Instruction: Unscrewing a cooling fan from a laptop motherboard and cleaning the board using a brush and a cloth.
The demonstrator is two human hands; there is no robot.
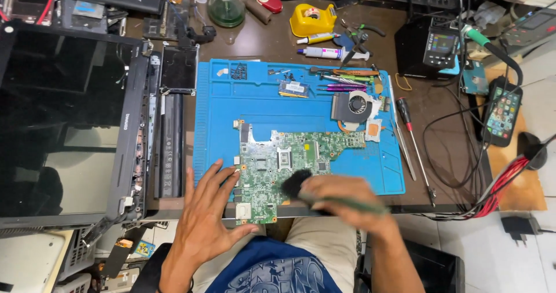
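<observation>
While the right hand keeps a clenched grip on a green-handled brush, its dark bristles touching the green circuit board, the left hand lies flat with fingers spread, released, steadying the board's left edge. That board overhangs the near edge of the blue work mat, at the tabletop's front rim. Open mat stretches behind the board. Beyond, the mat's shallow compartments hold screws and a memory stick; a cooling fan sits near the mat's right edge, a screwdriver just off it.
</observation>
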